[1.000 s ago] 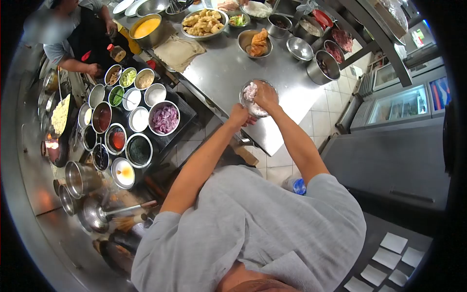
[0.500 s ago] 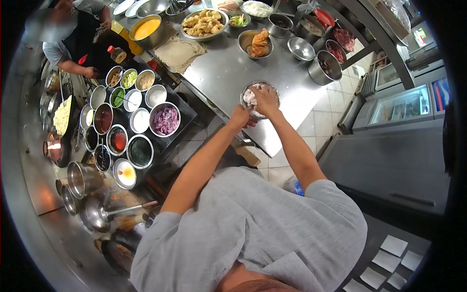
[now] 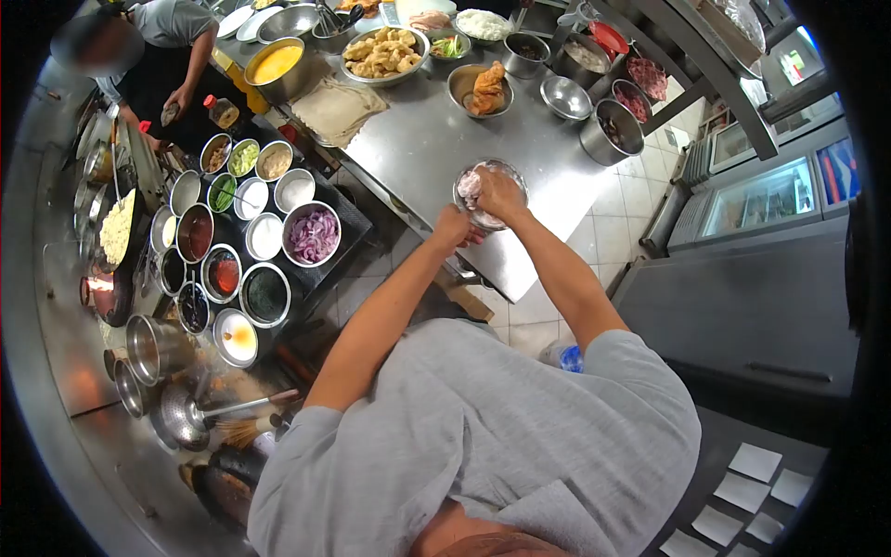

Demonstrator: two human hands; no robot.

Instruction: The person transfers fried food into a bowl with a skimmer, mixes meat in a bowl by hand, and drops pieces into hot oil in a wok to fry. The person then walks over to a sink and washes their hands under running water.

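A small metal bowl (image 3: 511, 171) sits on the steel table (image 3: 408, 148) near its front edge. Pale pinkish, coated-looking pieces (image 3: 470, 186) lie inside it. My left hand (image 3: 452, 228) is closed on the bowl's near left rim. Reaching into the bowl from the right, my right hand (image 3: 498, 196) has its fingers curled round some of the pale pieces. Its fingertips are partly hidden. Behind the bowl stands another metal bowl with an orange-brown piece (image 3: 488, 90) in it.
To the left stand several ingredient pots, one with sliced purple onion (image 3: 313, 234). A co-worker (image 3: 167, 65) is at the upper left. A folded cloth (image 3: 339, 110) lies on the table's left side. Metal pots (image 3: 612, 133) and a shelf post (image 3: 733, 84) are at the right.
My right hand spread over the pale pieces, then curled round them at the bowl's left side. The co-worker has leaned and shifted an arm. The view has moved slightly.
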